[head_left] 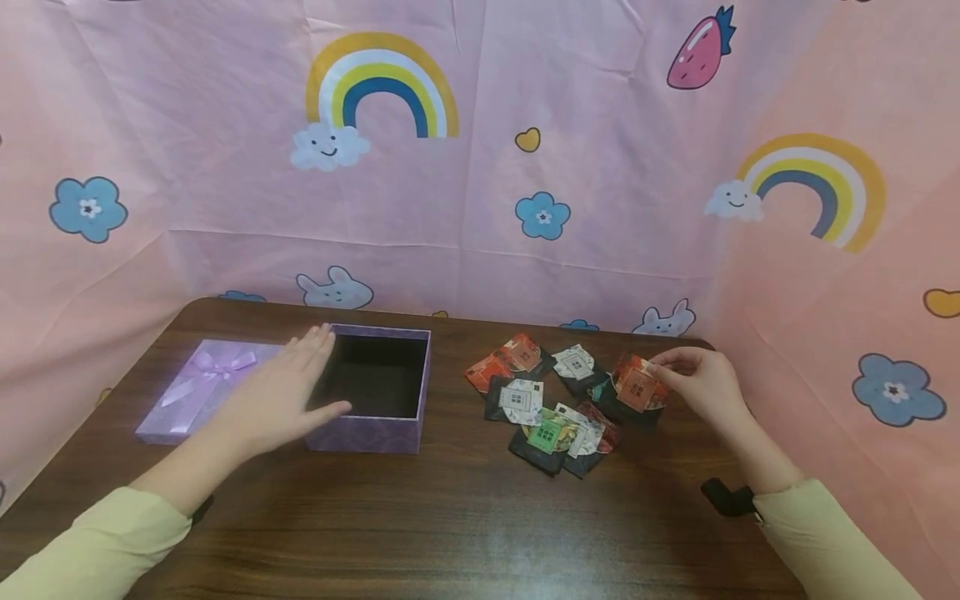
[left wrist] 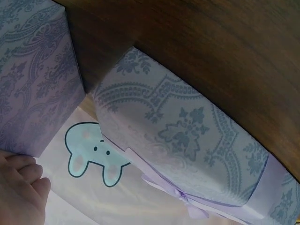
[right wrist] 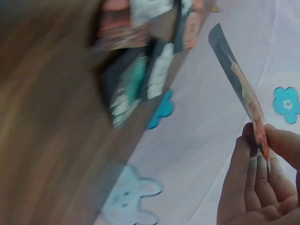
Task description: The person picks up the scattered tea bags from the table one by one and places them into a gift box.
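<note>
The left hand (head_left: 288, 387) is extending straight fingers along the left side of the purple gift box (head_left: 366, 437), thumb spread. Right of the box, the right hand (head_left: 703, 385) is arching, its fingers pinching an orange-labelled sachet (head_left: 637, 392); other sachets (head_left: 519, 402) are lying nearer.

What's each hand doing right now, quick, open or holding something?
Left hand: open, holding nothing, beside the purple box.
Right hand: closed, pinching a red-and-black packet between its fingers and thumb.

Loose packets (right wrist: 158, 70) blurry in the right wrist view
</note>
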The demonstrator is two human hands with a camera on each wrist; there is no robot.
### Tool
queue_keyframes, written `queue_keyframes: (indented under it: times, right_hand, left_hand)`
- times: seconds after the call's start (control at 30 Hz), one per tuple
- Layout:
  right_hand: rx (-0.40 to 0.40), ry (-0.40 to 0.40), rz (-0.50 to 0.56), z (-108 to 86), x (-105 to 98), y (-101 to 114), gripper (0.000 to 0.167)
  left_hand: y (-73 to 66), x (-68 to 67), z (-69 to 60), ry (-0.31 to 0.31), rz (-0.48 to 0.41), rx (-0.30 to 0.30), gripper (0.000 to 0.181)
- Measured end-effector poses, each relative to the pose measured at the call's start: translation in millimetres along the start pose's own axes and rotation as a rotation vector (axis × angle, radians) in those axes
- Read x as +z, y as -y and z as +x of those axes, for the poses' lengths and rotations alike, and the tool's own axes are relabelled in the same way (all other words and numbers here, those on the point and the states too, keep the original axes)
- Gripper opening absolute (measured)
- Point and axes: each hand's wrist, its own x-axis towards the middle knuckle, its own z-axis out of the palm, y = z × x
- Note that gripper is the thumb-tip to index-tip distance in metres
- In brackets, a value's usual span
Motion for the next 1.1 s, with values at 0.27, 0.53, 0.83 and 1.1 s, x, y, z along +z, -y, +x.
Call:
queue_keyframes:
  times: [0.27,0.53,0.83,1.1]
  right_hand:
    - [-0.016,0.033,0.096,27.3,22.8,45.2,0.028]
    - [-0.025,0.049,0.220,52.2,54.5,92.1,0.026]
    - [-0.085,0.060,0.322,67.1,86.1,148.0,0.021]
    - [-0.147,0.096,0.410,74.7,117.3,194.3,0.016]
  left_hand:
    - [0.9,1.3,-1.6,0.015,0.009,0.003,0.109]
    - [-0.3,1.9,-1.3,0.013,-0.001,-0.001,0.109]
    - [-1.0,1.3,-2.2,0.009,-0.010,-0.012,0.108]
    - [-1.0,-1.5,-2.8,0.013,-0.009,-0.013,0.108]
